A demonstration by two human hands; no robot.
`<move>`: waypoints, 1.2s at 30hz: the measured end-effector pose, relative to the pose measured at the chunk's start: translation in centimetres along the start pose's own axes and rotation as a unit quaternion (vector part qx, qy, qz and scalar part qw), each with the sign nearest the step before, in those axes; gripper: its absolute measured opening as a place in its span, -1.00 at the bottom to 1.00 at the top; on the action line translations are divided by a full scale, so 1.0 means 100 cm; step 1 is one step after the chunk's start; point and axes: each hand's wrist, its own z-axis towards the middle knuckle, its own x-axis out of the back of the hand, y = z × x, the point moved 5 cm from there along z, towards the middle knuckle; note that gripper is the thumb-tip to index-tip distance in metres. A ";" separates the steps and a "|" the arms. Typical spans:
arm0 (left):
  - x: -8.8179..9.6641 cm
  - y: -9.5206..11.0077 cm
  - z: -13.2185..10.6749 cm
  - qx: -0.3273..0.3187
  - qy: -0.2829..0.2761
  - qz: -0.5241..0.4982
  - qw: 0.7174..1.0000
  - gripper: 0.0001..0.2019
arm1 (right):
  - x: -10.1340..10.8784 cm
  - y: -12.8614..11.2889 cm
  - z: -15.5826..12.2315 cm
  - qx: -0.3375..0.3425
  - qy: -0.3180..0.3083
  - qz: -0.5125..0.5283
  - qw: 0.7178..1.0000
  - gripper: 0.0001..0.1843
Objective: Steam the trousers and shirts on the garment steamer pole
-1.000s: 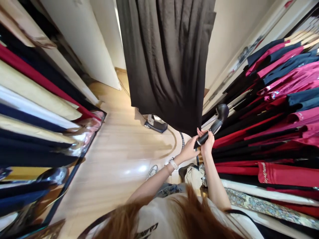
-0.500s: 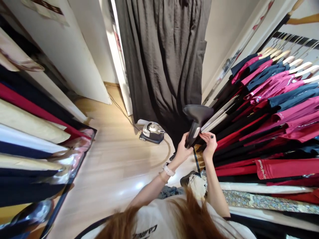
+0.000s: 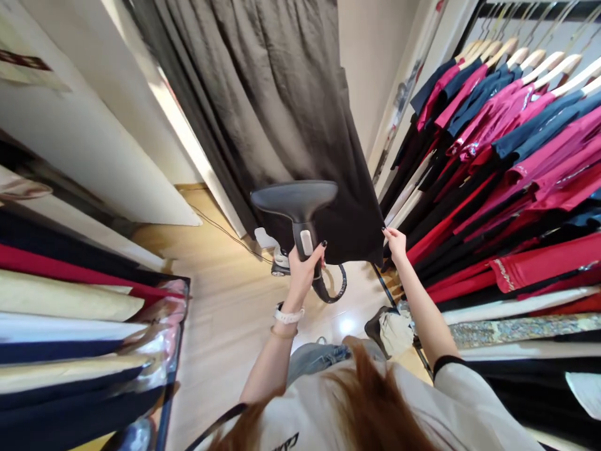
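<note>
My left hand (image 3: 304, 266) is wrapped round the handle of a black garment steamer head (image 3: 295, 198), whose wide nozzle points up towards a hanging dark grey garment (image 3: 277, 106). Its hose (image 3: 334, 289) loops down behind my wrist to the steamer base (image 3: 280, 262) on the floor. My right hand (image 3: 395, 243) pinches the lower right corner of the grey garment and holds the hem out to the side.
A rack of red, pink and navy clothes (image 3: 507, 163) on wooden hangers fills the right. Folded or hung garments (image 3: 70, 313) line the left. Pale wooden floor (image 3: 225, 326) lies between. A white door or panel (image 3: 94, 138) stands at the back left.
The steamer head passed from my right hand to my left and swung left in front of the garment. My right hand let go of it and took the garment's hem.
</note>
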 end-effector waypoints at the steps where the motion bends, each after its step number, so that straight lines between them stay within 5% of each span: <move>1: -0.002 0.003 0.007 -0.007 -0.021 -0.001 1.000 -0.64 | -0.001 0.003 0.005 -0.009 0.001 -0.011 1.000 -0.74; 11: -0.025 0.031 0.107 -0.019 -0.064 -0.041 0.997 -0.49 | 0.015 0.002 0.066 -0.003 0.011 -0.061 0.998 -0.76; 19: -0.098 0.055 0.185 -0.015 -0.073 -0.081 0.994 -0.48 | 0.029 -0.003 0.109 0.044 -0.009 -0.049 0.998 -0.70; 26: -0.147 0.049 0.239 -0.014 -0.061 -0.115 0.991 -0.45 | 0.031 -0.003 0.131 0.049 -0.070 -0.045 0.995 -0.57; 36: -0.164 0.017 0.274 0.014 -0.072 -0.121 0.990 -0.49 | 0.028 -0.005 0.146 0.043 -0.090 -0.065 0.993 -0.60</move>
